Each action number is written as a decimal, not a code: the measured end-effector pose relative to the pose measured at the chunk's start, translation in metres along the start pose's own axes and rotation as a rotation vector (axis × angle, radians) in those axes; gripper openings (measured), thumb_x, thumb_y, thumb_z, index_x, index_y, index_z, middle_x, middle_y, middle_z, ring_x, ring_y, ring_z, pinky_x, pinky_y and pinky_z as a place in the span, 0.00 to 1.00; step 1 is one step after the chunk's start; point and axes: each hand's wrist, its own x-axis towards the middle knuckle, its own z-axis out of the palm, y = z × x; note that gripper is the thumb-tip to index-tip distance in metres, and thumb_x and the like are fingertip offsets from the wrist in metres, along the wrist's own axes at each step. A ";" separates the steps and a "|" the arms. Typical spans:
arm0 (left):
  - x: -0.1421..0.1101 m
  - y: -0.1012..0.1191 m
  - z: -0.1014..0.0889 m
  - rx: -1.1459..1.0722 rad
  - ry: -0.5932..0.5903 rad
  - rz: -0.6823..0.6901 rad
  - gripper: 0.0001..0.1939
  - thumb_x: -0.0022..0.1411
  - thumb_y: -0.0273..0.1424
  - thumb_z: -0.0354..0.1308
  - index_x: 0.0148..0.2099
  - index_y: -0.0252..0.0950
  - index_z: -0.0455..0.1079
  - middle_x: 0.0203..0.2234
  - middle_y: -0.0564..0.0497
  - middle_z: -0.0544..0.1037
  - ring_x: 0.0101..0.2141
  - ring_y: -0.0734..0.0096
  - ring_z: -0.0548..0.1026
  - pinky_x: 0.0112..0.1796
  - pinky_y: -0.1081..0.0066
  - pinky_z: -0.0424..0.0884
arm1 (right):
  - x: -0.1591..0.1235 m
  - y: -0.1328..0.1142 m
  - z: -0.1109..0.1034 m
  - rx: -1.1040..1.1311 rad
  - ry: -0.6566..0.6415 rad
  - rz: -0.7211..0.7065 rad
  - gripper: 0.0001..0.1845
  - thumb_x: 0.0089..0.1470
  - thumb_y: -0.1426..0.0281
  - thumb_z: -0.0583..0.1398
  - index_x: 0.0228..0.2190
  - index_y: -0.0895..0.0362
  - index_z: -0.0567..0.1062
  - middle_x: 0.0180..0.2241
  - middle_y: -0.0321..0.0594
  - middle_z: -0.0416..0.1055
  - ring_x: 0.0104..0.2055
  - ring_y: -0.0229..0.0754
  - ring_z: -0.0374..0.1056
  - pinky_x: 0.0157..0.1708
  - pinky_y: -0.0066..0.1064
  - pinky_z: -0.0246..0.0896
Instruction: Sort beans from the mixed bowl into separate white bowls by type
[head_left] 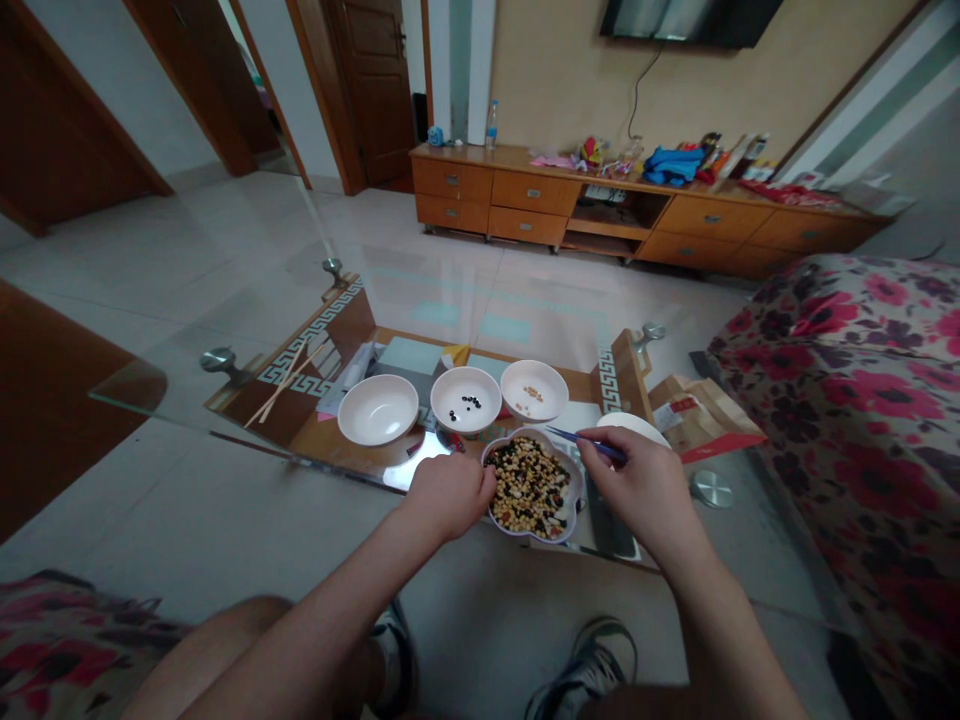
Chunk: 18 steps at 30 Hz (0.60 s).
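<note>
Blue chopsticks (589, 447) were pinched in the right hand (637, 490), tips at the far rim of a lobed white bowl (579, 490) of mixed beans (529, 487) near the front edge of the glass table (150, 385); the closed left hand (446, 495) touched its rim.

A glass desk (131, 390) fills the middle of the view, with a wooden lower shelf beneath it and loose wooden chopsticks (281, 385) lying on that shelf toward 9 o'clock. A cardboard box (701, 420) with a red edge sits at 3 o'clock, just beside a sofa (847, 400) with a red floral pattern. At 12 to 1 o'clock, a low wooden cabinet (637, 210) with drawers stands against the wall, carrying a water bottle (492, 125) and a blue cloth (673, 165) among other clutter, below a wall TV (690, 20). A brown wooden door (373, 90) stands at 11 o'clock beyond the tiled floor (187, 240)
</note>
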 end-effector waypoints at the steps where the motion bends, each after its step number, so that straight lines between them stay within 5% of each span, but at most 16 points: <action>1: 0.000 0.000 0.000 -0.001 -0.003 0.000 0.32 0.73 0.42 0.36 0.40 0.32 0.80 0.36 0.35 0.83 0.39 0.46 0.82 0.38 0.55 0.75 | -0.001 0.001 -0.001 0.002 -0.062 -0.010 0.16 0.55 0.62 0.58 0.33 0.54 0.85 0.26 0.42 0.80 0.27 0.45 0.74 0.29 0.33 0.63; 6: 0.000 -0.001 0.001 -0.001 -0.014 -0.001 0.32 0.73 0.43 0.36 0.41 0.32 0.80 0.37 0.35 0.83 0.39 0.47 0.82 0.39 0.55 0.75 | -0.007 0.005 0.002 0.017 -0.297 -0.048 0.14 0.54 0.66 0.58 0.32 0.55 0.84 0.23 0.40 0.78 0.24 0.43 0.71 0.28 0.33 0.61; 18: 0.000 -0.001 0.002 -0.008 -0.007 -0.003 0.31 0.73 0.42 0.37 0.41 0.32 0.80 0.37 0.34 0.83 0.39 0.48 0.82 0.39 0.56 0.75 | -0.011 0.005 0.009 -0.001 -0.383 -0.093 0.12 0.52 0.69 0.59 0.30 0.55 0.84 0.25 0.40 0.79 0.24 0.40 0.71 0.26 0.31 0.59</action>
